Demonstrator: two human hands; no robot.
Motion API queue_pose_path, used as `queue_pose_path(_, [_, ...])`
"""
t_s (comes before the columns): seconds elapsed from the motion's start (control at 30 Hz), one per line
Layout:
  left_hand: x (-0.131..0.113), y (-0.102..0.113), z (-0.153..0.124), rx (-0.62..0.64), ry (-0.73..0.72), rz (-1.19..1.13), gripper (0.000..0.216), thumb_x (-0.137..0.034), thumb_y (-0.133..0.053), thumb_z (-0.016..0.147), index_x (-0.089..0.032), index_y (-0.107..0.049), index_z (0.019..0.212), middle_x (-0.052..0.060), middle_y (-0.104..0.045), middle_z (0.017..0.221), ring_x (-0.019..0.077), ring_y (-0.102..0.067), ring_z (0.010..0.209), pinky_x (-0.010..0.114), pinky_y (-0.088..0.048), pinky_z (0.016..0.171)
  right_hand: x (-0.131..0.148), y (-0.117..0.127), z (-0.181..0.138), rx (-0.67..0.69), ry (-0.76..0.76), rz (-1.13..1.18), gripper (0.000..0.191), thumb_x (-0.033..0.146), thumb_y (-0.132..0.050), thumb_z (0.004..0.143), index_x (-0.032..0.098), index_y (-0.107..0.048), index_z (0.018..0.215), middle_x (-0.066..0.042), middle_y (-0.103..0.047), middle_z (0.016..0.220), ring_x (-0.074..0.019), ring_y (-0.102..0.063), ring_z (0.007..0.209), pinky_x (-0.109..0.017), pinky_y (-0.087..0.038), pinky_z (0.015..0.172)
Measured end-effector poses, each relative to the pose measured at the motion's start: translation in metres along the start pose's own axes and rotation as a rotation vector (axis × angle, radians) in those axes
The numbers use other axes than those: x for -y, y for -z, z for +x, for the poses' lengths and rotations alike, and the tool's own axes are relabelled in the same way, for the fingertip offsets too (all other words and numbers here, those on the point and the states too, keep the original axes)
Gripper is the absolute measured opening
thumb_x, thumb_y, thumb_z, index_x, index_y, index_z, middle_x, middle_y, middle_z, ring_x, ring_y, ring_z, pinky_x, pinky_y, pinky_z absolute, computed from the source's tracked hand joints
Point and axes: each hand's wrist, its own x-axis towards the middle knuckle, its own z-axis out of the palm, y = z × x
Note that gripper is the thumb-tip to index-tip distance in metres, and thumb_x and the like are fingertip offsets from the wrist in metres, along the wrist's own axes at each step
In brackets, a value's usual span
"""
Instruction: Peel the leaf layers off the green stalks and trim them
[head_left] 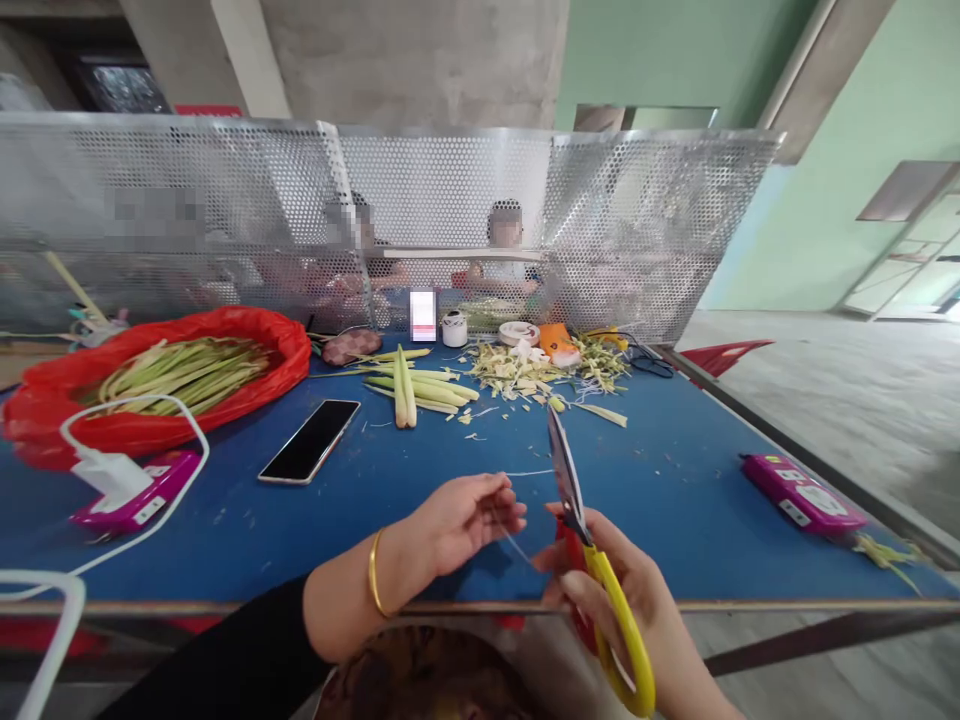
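My left hand (465, 525), with a gold bangle at the wrist, is closed with its fingertips pinching a thin white string (529, 473). One stretch of the string runs right toward the blades, and another loops down toward my other hand. In my right hand (637, 575) is a pair of scissors (621, 620) with yellow and red handles, its blades pointing up and away from me. Beyond my hands, pale green stalks (405, 390) lie in a small pile, and a heap of trimmed scraps (517, 372) spreads to their right.
A red plastic bag (289, 350) holds long green stalks at left. A phone (309, 442), a purple power strip (161, 490) with a white charger, and another purple strip (806, 495) lie on the blue table. Behind a perforated metal screen (450, 180) sit other people.
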Motion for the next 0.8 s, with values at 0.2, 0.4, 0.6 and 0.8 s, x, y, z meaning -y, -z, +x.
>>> queue_pose_path(0.2, [-0.031,0.044,-0.026,-0.022,-0.053,0.196,0.013,-0.025,-0.057,0.085,-0.012,-0.059,0.083,-0.006,-0.046,0.060,0.0014,-0.031,0.040,0.015,-0.019,0.036,-0.009,0.019,-0.005,0.115,-0.061,0.177,0.067,0.067,-0.056,0.078,0.027,-0.047,0.131,-0.008,-0.067,0.092,-0.0157,-0.057,0.059,-0.027,-0.047,0.051])
queue_pose_path(0.4, [-0.038,0.060,-0.037,-0.121,-0.255,0.574,0.029,-0.044,-0.060,0.078,-0.015,-0.060,0.081,-0.008,-0.039,0.055,0.0031,-0.018,0.040,0.021,-0.009,0.040,0.015,0.022,-0.005,0.167,-0.489,0.213,0.064,0.074,-0.050,0.076,0.024,-0.062,0.113,-0.002,-0.058,0.067,-0.0151,-0.052,0.049,-0.028,-0.049,0.046])
queue_pose_path(0.6, [-0.033,0.065,-0.041,-0.161,-0.434,0.739,0.034,-0.048,-0.053,0.081,-0.016,-0.066,0.079,-0.007,-0.036,0.050,0.0072,-0.024,0.044,0.022,-0.016,0.044,0.028,0.012,0.012,0.178,-0.718,0.158,0.064,0.074,-0.040,0.082,0.018,-0.063,0.103,-0.002,-0.057,0.063,-0.0137,-0.051,0.047,-0.025,-0.048,0.041])
queue_pose_path(0.8, [-0.031,0.068,-0.051,-0.140,-0.442,0.779,0.033,-0.044,-0.052,0.085,-0.016,-0.068,0.078,-0.006,-0.039,0.048,0.0084,-0.028,0.047,0.023,-0.019,0.047,0.031,0.006,0.039,0.174,-0.685,0.146,0.060,0.071,-0.037,0.085,0.019,-0.060,0.102,-0.001,-0.056,0.062,-0.0126,-0.049,0.045,-0.025,-0.049,0.040])
